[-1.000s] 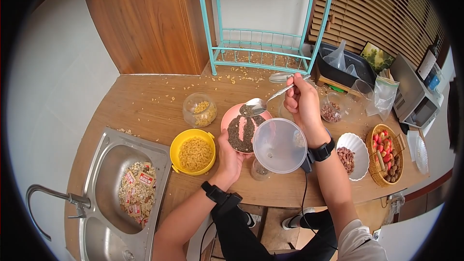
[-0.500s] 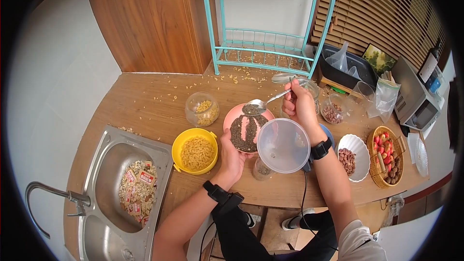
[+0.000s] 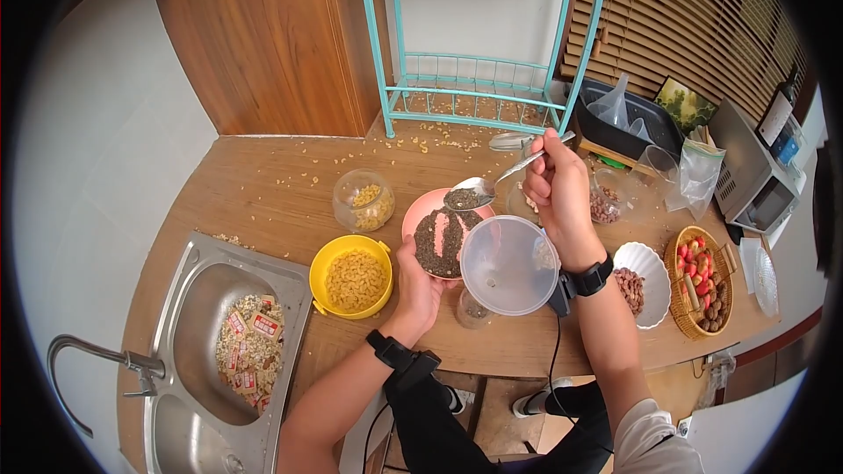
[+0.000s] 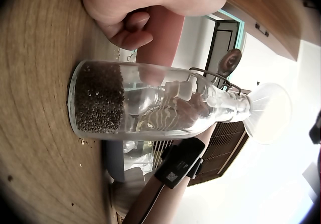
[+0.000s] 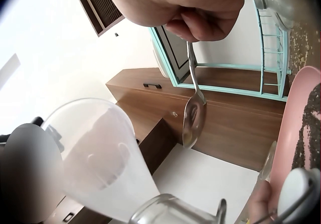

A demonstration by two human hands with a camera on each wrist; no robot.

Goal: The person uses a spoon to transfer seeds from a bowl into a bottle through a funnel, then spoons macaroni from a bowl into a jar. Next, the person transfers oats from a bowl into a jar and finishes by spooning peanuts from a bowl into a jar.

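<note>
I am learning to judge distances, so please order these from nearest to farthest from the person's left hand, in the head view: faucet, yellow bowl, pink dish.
From the left hand:
1. Pink dish: held in that hand.
2. Yellow bowl: to its left, on the counter.
3. Faucet: far left, at the sink.

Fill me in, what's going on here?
A person is spooning dark grains. Their right grip holds a loaded spoon above the far side of a pink plate, which the left grip holds. Close by, a clear funnel sits in the neck of a glass bottle standing on the counter. The bottle has a layer of dark grains at its bottom; the spoon is not over the funnel.
</note>
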